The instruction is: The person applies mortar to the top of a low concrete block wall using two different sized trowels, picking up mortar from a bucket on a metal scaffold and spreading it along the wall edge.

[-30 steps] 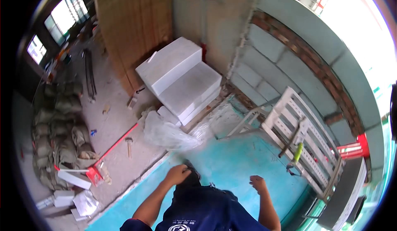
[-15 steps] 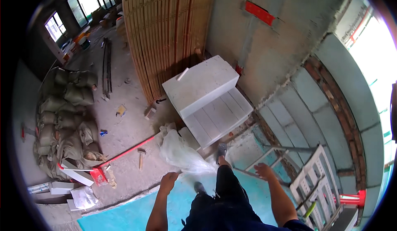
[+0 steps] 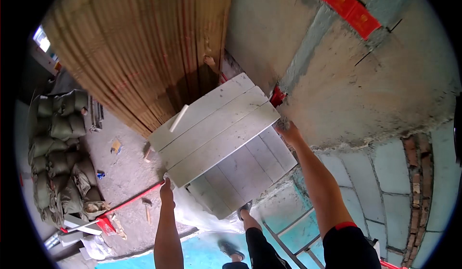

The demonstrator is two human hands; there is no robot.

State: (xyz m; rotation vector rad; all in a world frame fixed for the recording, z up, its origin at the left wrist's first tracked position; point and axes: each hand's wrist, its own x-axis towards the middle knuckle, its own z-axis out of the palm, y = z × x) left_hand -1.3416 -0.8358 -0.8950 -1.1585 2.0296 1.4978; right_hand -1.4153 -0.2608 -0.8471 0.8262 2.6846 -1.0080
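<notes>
A stack of long white building blocks stands ahead of me. Its nearest top-row block [image 3: 224,146] lies between my two hands. My left hand [image 3: 167,192] is against this block's left end, its fingers partly hidden. At the right end my right hand [image 3: 289,135] presses close to the corner, fingers bent around it and mostly out of sight. Further white blocks [image 3: 245,168] form a lower step on the near side. A short white strip [image 3: 178,118] rests across the top row. Crumpled clear plastic sheeting [image 3: 192,213] lies beneath my left forearm.
Tall brown boards [image 3: 139,52] lean behind the stack. To the right rises a grey wall [image 3: 346,86] with red paper. Stuffed sacks [image 3: 62,158], a hammer [image 3: 147,210] and a red-and-white pole [image 3: 132,200] are at left. A metal ladder-like frame [image 3: 293,228] lies near my foot.
I have leaned in over the stack. Both hands went from hanging apart in the air to opposite ends of the nearest top block.
</notes>
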